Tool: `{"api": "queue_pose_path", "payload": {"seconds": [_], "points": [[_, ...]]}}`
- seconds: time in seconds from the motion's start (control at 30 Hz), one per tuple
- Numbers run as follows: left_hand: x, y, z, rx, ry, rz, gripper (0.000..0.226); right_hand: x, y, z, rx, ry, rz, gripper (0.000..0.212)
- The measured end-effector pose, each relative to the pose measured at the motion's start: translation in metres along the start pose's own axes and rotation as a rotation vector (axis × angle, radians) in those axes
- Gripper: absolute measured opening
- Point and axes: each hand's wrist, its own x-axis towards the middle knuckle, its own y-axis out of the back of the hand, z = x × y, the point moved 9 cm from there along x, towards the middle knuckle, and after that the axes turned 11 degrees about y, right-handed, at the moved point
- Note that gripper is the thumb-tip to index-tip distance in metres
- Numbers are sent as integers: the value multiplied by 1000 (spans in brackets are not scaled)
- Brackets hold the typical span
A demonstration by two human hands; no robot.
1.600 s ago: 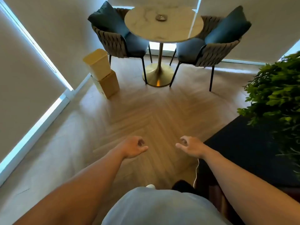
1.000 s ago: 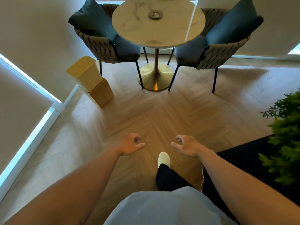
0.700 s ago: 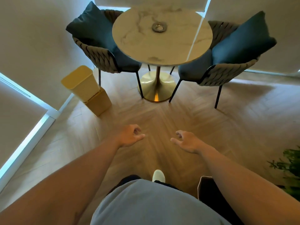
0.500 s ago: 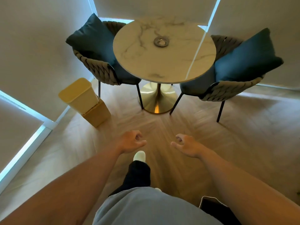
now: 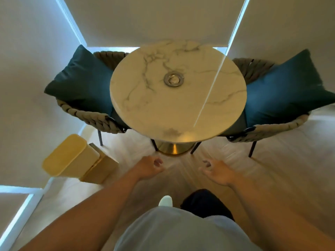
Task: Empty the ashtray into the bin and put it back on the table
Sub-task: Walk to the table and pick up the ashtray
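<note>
Ashtray [image 5: 173, 79]: one, seemingly metal; table [image 5: 163, 113]: one; chairs: two.

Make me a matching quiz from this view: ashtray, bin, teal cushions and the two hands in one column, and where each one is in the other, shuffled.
1. ashtray
2. bin
3. cushions
4. left hand and right hand

A. on the chairs either side of the table
B. on the floor by the left wall
C. held out empty, short of the table
D. near the middle of the marble top

Pairs: 1-D, 2-B, 3-A, 4-C
</note>
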Motion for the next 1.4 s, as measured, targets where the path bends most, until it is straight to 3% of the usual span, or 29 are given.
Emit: {"api": "queue_pose_path", "payload": {"seconds": [0.3,0.53,0.77,0.9,1.2,1.4], "points": [[115,86,60,-152,3,97,36,132,95,-39,30,105,42,61],[179,134,81,-333,103,166,35,220,161,-60,77,157,25,58],[245,176,92,-441,133,183,23,294,207,-75,161,105,111,50],[297,195,96,-337,77,146,24,336,227,-77,251,10,257,46],[378,241,125,-23,-121,259,74,409,247,-70,439,-147,473,37],[399,251,145,33,-96,271,115,436,253,-77,413,-158,500,18]]}}
